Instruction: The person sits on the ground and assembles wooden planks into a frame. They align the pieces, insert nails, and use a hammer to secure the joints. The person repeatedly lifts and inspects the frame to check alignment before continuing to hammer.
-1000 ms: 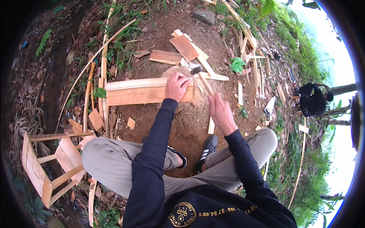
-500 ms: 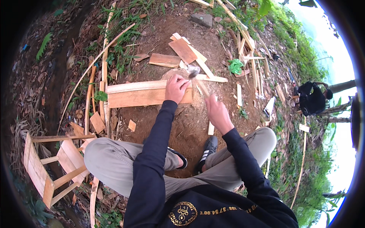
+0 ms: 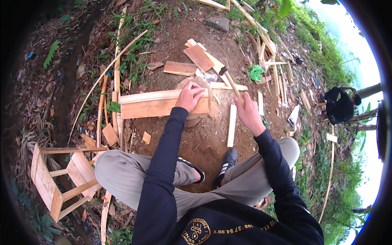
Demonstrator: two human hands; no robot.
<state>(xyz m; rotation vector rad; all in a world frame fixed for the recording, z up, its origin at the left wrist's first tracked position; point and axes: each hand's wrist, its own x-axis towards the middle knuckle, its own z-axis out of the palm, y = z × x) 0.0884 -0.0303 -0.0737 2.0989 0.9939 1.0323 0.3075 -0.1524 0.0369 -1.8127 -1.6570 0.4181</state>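
Note:
My right hand is closed round the wooden handle of a hammer, whose dark head is raised up and to the right of the work. My left hand lies over the right end of a narrow wooden strip, fingers pinched together; whatever small thing they hold is too small to make out. The strip runs along the far edge of a wider plank. The right end of both rests over a round wood stump, partly hidden by them.
Beyond the stump lie several loose boards and a clear plastic bag. A green plastic bag and a handsaw are to the right. A wooden frame stands by my left knee. Another person is at far right.
My right hand has drawn the hammer up and to the right, away from my left fingers. My left hand stays on the strip. The view has shifted slightly.

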